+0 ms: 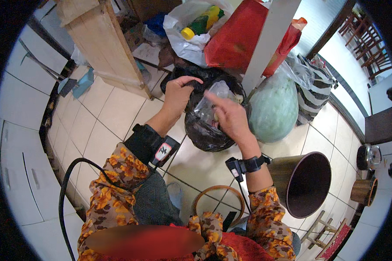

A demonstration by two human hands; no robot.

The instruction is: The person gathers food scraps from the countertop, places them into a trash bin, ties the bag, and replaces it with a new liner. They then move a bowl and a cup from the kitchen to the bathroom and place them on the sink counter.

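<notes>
A black plastic garbage bag [209,140] stands on the tiled floor with its mouth spread. Clear plastic [212,98] and other mixed waste show inside it. My left hand [179,98] pinches the bag's edge on the left between thumb and fingers. Over the right side of the mouth hangs my right hand [230,117], its index finger stretched towards the clear plastic. Motion blurs this hand, and its curled fingers hide whether it holds anything. To the right, a brown wood-patterned bin [281,176] shows its dark inside. A loose brown ring [219,187] lies on the floor closer to me.
A large pale green gourd [274,114] sits right of the bag, beside a white post [264,39] and a striped bag [313,98]. Behind are a red bag [236,36] and a white bag [176,42] holding a yellow-capped bottle [199,24]. A wooden panel [98,42] stands left.
</notes>
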